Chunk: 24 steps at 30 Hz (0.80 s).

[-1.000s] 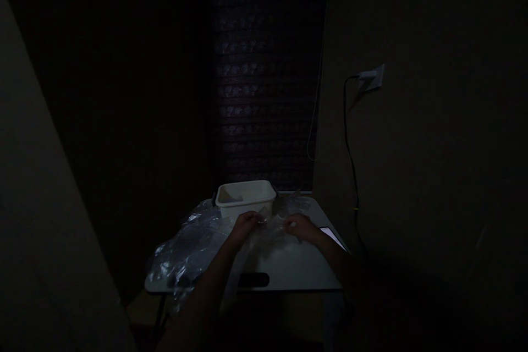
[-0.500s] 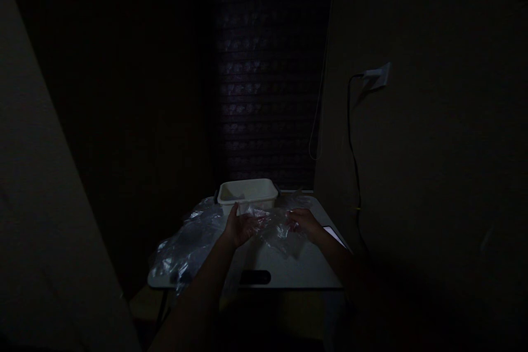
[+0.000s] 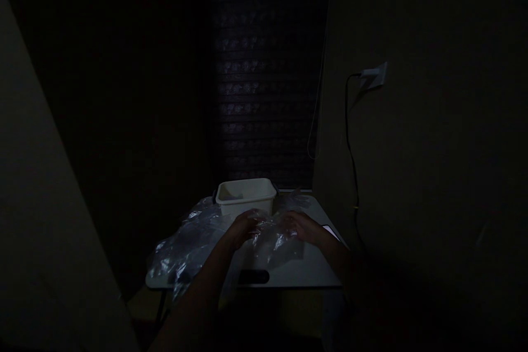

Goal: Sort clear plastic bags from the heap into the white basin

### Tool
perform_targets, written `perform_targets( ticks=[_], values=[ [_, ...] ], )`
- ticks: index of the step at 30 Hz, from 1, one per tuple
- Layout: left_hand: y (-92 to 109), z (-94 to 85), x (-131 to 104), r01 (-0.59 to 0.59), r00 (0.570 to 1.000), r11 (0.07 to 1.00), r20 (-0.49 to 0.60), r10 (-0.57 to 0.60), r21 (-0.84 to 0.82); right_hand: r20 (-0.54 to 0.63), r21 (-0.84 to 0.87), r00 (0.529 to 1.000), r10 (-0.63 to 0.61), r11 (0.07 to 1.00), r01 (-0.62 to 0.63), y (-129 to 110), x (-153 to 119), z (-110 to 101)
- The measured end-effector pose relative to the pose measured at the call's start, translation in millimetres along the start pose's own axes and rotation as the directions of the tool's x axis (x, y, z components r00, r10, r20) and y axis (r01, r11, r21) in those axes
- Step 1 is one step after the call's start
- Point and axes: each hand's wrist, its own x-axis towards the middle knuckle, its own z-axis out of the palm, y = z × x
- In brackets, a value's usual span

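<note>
A clear plastic bag (image 3: 274, 239) hangs between my hands over the middle of the small white table (image 3: 289, 272). My left hand (image 3: 242, 228) is closed on its left upper edge, and my right hand (image 3: 300, 224) grips the right upper edge. The bag's sheet droops in folds toward the tabletop. Just behind my hands stands a white plastic tub (image 3: 247, 198) with dark handles; something pale lies inside it, too dim to name. To the left, a heap of clear plastic bags (image 3: 193, 242) spreads over the table and past its front edge.
A lit phone-like screen (image 3: 330, 232) lies at the table's right edge, partly behind my right forearm. More clear plastic (image 3: 295, 201) lies at the back right. A black cable (image 3: 352, 165) runs down the right wall from an outlet (image 3: 374, 75). The room is very dark.
My left hand has turned over, its raised thumb now lowered and its fingers closed on the bag. The bag is spread wider and hangs lower. My right hand has hardly shifted.
</note>
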Motion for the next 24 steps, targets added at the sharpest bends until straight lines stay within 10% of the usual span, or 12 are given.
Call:
perform_targets(
  ticks=[24],
  values=[
    [5,4.7,0,0.098,0.995,0.994,0.006,-0.098,-0.050,0.046,0.123,0.999,-0.004,0.992,-0.001,-10,-4,2]
  ],
)
